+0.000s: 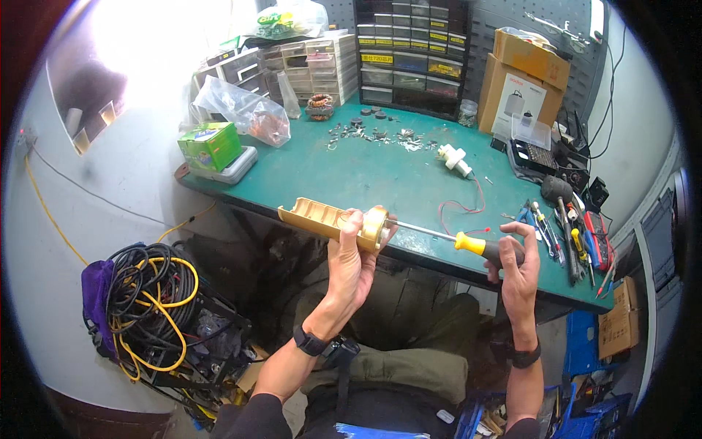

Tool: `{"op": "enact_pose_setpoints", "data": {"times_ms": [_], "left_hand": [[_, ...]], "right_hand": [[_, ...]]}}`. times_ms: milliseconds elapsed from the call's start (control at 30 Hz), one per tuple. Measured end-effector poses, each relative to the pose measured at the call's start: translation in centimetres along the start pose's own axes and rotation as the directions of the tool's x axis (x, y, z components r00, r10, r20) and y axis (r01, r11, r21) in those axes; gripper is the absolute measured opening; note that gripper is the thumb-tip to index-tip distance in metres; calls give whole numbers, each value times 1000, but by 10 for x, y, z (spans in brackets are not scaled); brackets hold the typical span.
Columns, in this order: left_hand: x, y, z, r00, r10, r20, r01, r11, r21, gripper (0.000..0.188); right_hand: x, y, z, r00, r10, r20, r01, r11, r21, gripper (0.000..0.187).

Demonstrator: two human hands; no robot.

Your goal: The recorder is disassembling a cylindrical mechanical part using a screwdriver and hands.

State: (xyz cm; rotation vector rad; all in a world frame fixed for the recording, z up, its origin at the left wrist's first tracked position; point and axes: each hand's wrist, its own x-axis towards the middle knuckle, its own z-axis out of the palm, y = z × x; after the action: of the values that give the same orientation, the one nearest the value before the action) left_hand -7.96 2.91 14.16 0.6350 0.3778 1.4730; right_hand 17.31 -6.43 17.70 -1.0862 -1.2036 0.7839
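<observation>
My left hand (pixel 348 272) is wrapped round a tan, half-open tubular housing (pixel 311 221) with a ring-shaped end, held in front of the table's near edge. In my right hand (pixel 521 282) is a screwdriver (pixel 470 244) with a yellow and black handle. Its shaft points left, and the tip reaches the ring end of the housing; exactly what it touches there is hidden. Beyond, on the green table (pixel 314 172), lies a white plastic part (pixel 455 158) with a thin red wire trailing from it.
Small metal scraps (pixel 409 139) are scattered at the table's back. Pliers, a mallet (pixel 557 192) and a red meter (pixel 597 240) crowd the right edge. A green box (pixel 210 146) sits at back left. Coiled cables (pixel 150 304) hang low on the left.
</observation>
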Motion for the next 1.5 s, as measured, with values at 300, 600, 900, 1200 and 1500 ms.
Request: {"op": "enact_pose_setpoints", "data": {"times_ms": [300, 600, 900, 1200, 1500], "left_hand": [[3, -1, 1, 1000, -5, -6, 5, 999, -39, 33], [14, 0, 15, 1000, -20, 23, 21, 997, -70, 33], [28, -9, 12, 999, -21, 39, 24, 998, -60, 33], [30, -12, 13, 997, -79, -19, 77, 992, -99, 39], [29, -11, 12, 985, -173, -1, 171, 973, -156, 41]], "right_hand": [[3, 5, 10, 975, -219, -25, 217, 975, -53, 37], [13, 12, -2, 955, -297, 5, 296, 950, -103, 36], [19, 21, -9, 974, -216, -70, 204, 969, -141, 31], [9, 0, -3, 992, 73, -107, -82, 994, -78, 44], [8, -8, -4, 994, 85, -73, -86, 996, -12, 46]]}}
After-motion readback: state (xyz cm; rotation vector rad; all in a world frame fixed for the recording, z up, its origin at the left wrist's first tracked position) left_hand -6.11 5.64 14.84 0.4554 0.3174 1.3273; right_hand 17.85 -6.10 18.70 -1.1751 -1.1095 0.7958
